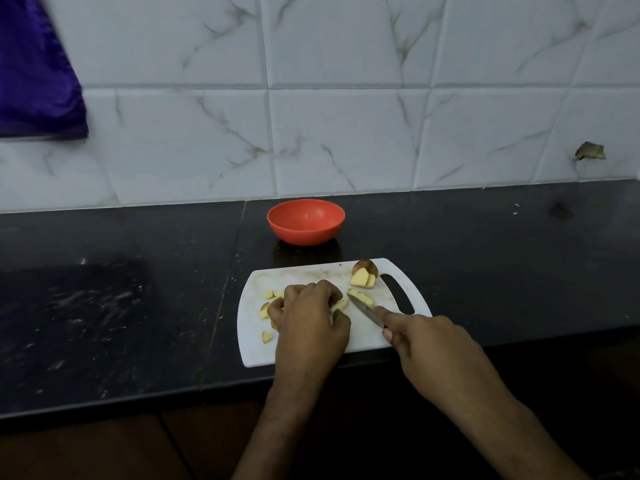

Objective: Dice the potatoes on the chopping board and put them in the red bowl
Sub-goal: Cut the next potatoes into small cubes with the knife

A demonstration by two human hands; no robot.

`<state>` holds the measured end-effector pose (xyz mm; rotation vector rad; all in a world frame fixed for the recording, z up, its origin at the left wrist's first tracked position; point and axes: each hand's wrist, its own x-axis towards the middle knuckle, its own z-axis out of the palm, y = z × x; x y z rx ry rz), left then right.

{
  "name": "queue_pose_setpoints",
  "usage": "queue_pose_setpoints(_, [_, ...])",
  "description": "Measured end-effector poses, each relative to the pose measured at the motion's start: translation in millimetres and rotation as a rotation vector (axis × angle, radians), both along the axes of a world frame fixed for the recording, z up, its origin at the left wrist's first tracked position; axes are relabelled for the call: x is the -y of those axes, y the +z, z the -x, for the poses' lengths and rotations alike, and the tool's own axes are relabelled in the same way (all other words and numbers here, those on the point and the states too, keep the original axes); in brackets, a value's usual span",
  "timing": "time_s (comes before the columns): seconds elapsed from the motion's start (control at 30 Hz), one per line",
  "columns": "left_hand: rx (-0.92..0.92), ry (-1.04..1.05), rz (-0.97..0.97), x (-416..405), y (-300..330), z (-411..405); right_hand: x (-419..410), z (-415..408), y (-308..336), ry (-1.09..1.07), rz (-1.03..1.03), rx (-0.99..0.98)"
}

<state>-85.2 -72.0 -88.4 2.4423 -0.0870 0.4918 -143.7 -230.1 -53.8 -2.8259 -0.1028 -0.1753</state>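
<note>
A white chopping board [311,351] lies on the black counter. My left hand [308,320] sits curled over potato pieces [340,305] at the board's middle, its fingertips holding them down. My right hand [426,337] grips a knife [365,310], index finger along the blade, whose tip points toward a potato slice [361,297]. Several diced bits [266,311] lie at the board's left. Larger cut chunks with brown skin [363,274] sit near the board's far right corner. The red bowl [306,221] stands empty behind the board.
The black counter [138,306] runs left and right of the board, with a tiled wall [346,116] behind. A purple cloth [34,74] hangs at the upper left. The counter's front edge lies just below the board.
</note>
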Motion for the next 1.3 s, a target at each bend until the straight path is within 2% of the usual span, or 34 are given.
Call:
queue_pose_setpoints(0.3, [-0.021, -0.035, 0.019, -2, 0, 0, 2, 14, -4, 0.02, -0.001, 0.004])
queue_pose_setpoints(0.53, [-0.055, -0.072, -0.127, 1, 1, 0, 11, 28, 5, 0.017, -0.008, -0.032])
queue_pose_setpoints(0.8, [-0.018, 0.007, -0.079, -2, -1, 5, 0, 12, 3, 0.075, -0.117, 0.005])
queue_pose_setpoints(1.03, [-0.05, 0.039, -0.029, -2, 1, 1, -4, 8, 4, 0.082, -0.041, -0.003])
queue_pose_setpoints(1.3, [-0.035, 0.066, 0.029, -1, 2, 3, -7, -8, 12, 0.113, 0.062, -0.119])
